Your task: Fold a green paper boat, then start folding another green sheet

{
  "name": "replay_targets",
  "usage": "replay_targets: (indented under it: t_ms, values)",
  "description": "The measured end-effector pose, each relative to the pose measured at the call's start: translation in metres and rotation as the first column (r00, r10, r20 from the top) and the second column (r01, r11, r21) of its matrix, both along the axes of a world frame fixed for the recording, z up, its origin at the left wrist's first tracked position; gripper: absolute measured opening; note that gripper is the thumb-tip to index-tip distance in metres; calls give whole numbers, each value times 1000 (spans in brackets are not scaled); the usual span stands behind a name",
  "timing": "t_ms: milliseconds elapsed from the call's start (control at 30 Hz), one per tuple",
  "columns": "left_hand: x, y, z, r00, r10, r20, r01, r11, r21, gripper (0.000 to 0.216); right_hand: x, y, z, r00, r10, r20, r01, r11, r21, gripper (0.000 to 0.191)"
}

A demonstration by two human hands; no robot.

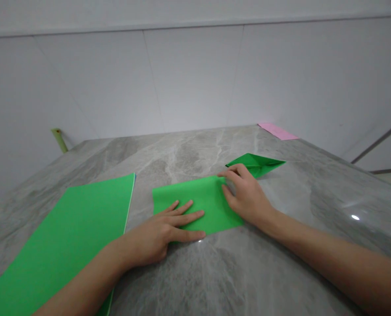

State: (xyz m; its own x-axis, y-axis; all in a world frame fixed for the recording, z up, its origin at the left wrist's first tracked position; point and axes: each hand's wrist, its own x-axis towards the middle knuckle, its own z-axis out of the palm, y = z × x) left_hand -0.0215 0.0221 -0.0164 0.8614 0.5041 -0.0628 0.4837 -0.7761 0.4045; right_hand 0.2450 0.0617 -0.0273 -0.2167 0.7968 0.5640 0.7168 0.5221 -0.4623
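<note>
A green sheet of paper (pixel 211 197) lies in front of me, its far edge bent over in a soft curve. Spread flat on its left part, my left hand (pixel 165 226) presses it against the tabletop with fingers apart. At the far right corner, my right hand (pixel 246 193) pinches the curved edge between thumb and fingers. Just beyond that hand sits a folded green paper shape (pixel 264 164) with pointed ends, partly hidden by the fingers.
A large stack of green paper (pixel 73 224) lies at the left, under my left forearm. A pink paper (pixel 279 131) rests at the far right edge of the grey marbled table (pixel 188 151). Behind stands a white panelled wall (pixel 195 79), with a yellow-green strip (pixel 60 140) at the left.
</note>
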Motion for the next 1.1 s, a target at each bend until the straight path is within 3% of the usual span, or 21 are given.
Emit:
replay_targets:
  t_ms: [100, 167, 267, 367, 467, 600, 767, 1100]
  values:
    - [0, 0, -1, 1000, 4, 14, -4, 1000, -7, 103, -8, -18, 3, 966, 222, 134, -236, 966, 105, 34]
    - [0, -1, -2, 999, 1, 40, -1, 1000, -7, 101, -14, -27, 0, 887, 413, 206, -419, 908, -15, 42]
    - [1, 0, -1, 999, -1, 52, 1, 1000, -3, 100, -20, -32, -5, 787, 557, 265, -502, 828, -250, 51]
    - [1, 0, -1, 999, 2, 53, -2, 1000, -10, 98, -21, -31, -8, 752, 579, 316, -466, 805, -366, 54]
    - [2, 2, -4, 996, 15, 89, -15, 1000, -3, 95, -22, -29, -8, 746, 567, 349, -446, 815, -370, 56]
    - [5, 0, -12, 977, 184, 109, -190, 980, 53, 77, -23, -29, -6, 723, 563, 400, -431, 820, -376, 57]
    - [16, -8, -17, 932, 361, -23, -351, 918, 185, 56, -24, -29, -5, 710, 559, 428, -411, 823, -392, 59]
    - [23, 0, -18, 840, 525, -136, -461, 824, 330, 68, -24, -29, -7, 693, 555, 460, -380, 824, -421, 59]
